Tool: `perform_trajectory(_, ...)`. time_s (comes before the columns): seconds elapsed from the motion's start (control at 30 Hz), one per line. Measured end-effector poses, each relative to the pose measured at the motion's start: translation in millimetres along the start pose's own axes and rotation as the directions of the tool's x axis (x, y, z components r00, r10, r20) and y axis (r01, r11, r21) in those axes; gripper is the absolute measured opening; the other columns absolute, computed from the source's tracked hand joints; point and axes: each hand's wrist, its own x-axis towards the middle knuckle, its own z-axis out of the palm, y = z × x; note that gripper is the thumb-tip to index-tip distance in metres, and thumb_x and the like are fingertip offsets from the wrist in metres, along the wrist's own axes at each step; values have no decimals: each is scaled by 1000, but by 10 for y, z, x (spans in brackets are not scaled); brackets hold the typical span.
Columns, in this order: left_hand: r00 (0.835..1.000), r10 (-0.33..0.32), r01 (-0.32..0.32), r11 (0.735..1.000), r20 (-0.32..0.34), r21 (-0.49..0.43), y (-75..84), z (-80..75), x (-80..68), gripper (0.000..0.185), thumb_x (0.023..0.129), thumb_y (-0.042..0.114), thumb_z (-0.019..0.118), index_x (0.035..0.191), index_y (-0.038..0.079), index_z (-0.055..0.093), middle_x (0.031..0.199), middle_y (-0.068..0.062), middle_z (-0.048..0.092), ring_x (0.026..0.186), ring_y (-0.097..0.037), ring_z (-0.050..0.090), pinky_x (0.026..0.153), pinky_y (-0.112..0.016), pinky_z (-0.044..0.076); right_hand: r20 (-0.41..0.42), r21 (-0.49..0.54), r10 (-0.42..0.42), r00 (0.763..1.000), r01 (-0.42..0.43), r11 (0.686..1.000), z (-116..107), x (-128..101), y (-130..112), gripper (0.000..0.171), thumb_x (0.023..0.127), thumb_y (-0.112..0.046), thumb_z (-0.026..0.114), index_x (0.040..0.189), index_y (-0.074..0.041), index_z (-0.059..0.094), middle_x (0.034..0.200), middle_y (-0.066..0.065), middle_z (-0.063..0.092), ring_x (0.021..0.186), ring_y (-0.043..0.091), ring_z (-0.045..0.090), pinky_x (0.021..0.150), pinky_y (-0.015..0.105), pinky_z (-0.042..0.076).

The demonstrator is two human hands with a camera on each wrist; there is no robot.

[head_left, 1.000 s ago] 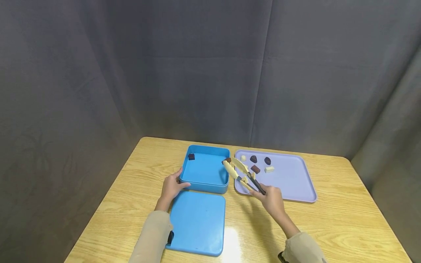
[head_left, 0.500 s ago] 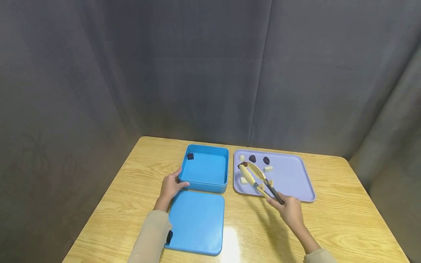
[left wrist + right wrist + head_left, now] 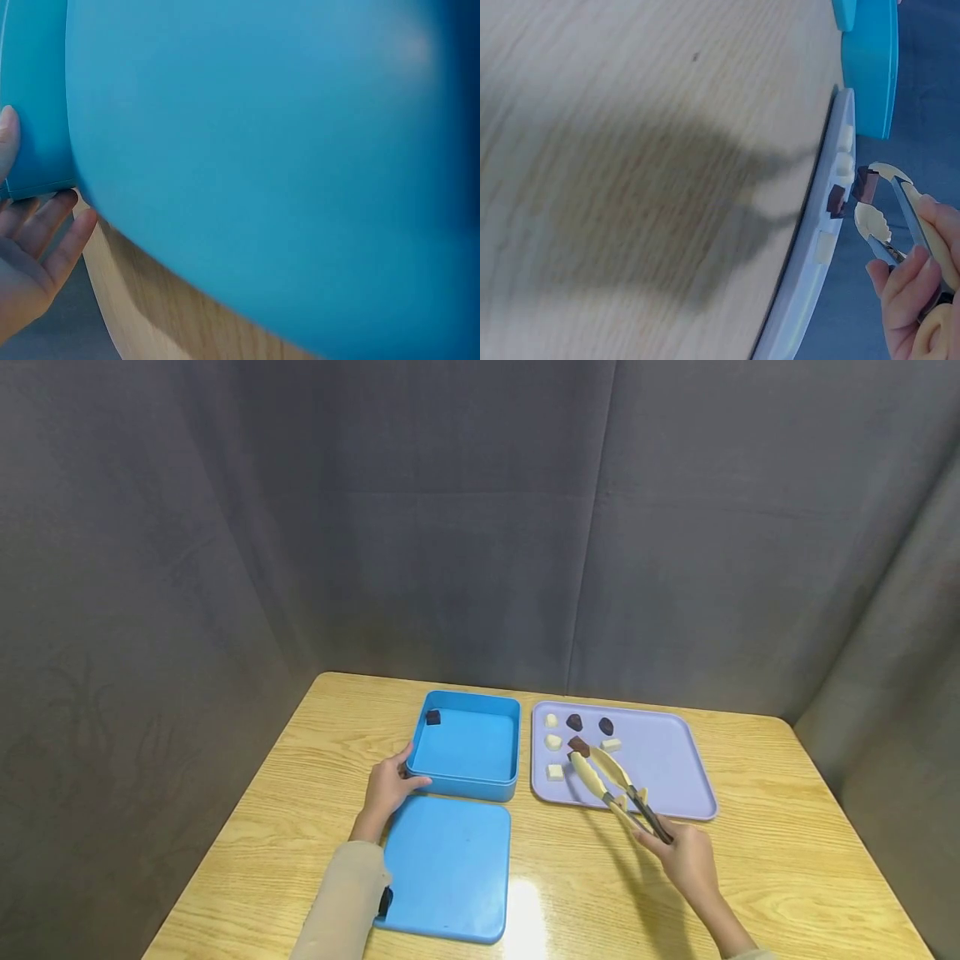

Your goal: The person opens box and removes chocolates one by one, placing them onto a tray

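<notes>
My right hand (image 3: 686, 856) grips cream-tipped tongs (image 3: 607, 781) by their dark handles. Their tips pinch a brown chocolate piece (image 3: 577, 745), seen also in the wrist view as the brown piece (image 3: 866, 182), just above the lavender tray (image 3: 675, 768). On the tray lie several white and dark pieces, such as a white piece (image 3: 555, 772) and a dark one (image 3: 606, 726). My left hand (image 3: 390, 785) rests against the near-left corner of the open blue box (image 3: 465, 747), its fingers (image 3: 45, 225) fairly straight. One dark piece (image 3: 432, 717) lies in the box's far-left corner.
The blue lid (image 3: 448, 868) lies flat on the wooden table (image 3: 787, 860), just in front of the box. Grey curtains close in the back and both sides. The tray's rim (image 3: 817, 225) runs beside bare wood in the right wrist view.
My right hand drew back to the right and nearer me, carrying the tongs and the brown piece from the box's right rim over the tray. The left hand stayed put.
</notes>
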Motion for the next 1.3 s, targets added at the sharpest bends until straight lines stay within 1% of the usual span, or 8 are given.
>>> perform_trajectory(0.3, 1000, 7, -7, 1000, -4, 9, 1, 1, -2, 72, 70, 16, 76, 131, 0, 42, 124, -21, 48, 112, -32, 47, 87, -42, 43, -3, -37, -2, 1000, 2, 999, 10, -19, 73, 41, 76, -19, 71, 104, 9, 62, 43, -7, 32, 37, 5, 22, 33, 18, 23)
perform_trajectory(0.5, 1000, 5, -5, 1000, 3, -1, 5, 9, -9, 72, 70, 16, 76, 131, 0, 42, 124, -21, 48, 111, -32, 48, 87, -42, 44, -2, -59, -28, 1000, 27, 998, 6, -18, 92, 42, 77, -20, 70, 104, 11, 61, 43, -7, 30, 38, 5, 21, 33, 18, 22)
perform_trajectory(0.7, 1000, -2, 2, 1000, 4, 6, 0, 4, 2, 71, 70, 18, 76, 131, 2, 42, 125, -20, 47, 113, -31, 47, 88, -41, 43, 23, -85, -27, 999, 29, 996, 8, -54, 117, 44, 76, -18, 70, 102, 16, 59, 42, -6, 31, 36, 4, 21, 33, 17, 23)
perform_trajectory(0.8, 1000, 7, -7, 1000, 6, 8, 1, 0, 4, 71, 70, 18, 75, 131, 1, 42, 126, -20, 47, 113, -31, 47, 87, -41, 43, 36, -87, -30, 999, 33, 996, 8, -73, 127, 44, 76, -17, 70, 101, 17, 58, 41, -6, 30, 36, 3, 20, 33, 16, 23)
perform_trajectory(0.9, 1000, 6, -6, 1000, 8, 14, 3, -6, -6, 71, 71, 18, 75, 131, 1, 42, 126, -20, 47, 113, -31, 47, 87, -41, 44, 46, -93, -27, 999, 31, 995, -2, -90, 129, 44, 77, -18, 70, 101, 16, 59, 42, -6, 29, 36, 4, 19, 33, 16, 22)
perform_trajectory(1.0, 1000, 5, -5, 1000, 6, 23, -3, -9, -10, 71, 71, 19, 75, 131, 2, 42, 125, -20, 47, 112, -31, 48, 85, -40, 45, 57, -101, -6, 998, 11, 995, -13, -94, 128, 45, 77, -21, 70, 102, 15, 59, 42, -7, 27, 37, 4, 19, 34, 16, 22)
perform_trajectory(1.13, 1000, 5, -5, 1000, 7, 19, -9, -5, -6, 71, 71, 19, 75, 132, 2, 42, 126, -20, 47, 113, -30, 47, 84, -40, 46, 48, -117, 3, 999, 3, 993, -27, -109, 131, 46, 76, -23, 71, 101, 14, 60, 43, -7, 27, 39, 5, 18, 35, 17, 21)
perform_trajectory(1.3, 1000, 8, -8, 1000, 2, 18, -20, -1, -4, 71, 71, 18, 75, 132, 2, 42, 125, -20, 47, 111, -30, 49, 82, -40, 47, 31, -127, -28, 999, 32, 991, -37, -141, 155, 45, 74, -21, 72, 98, 16, 61, 43, -7, 27, 39, 4, 18, 35, 17, 21)
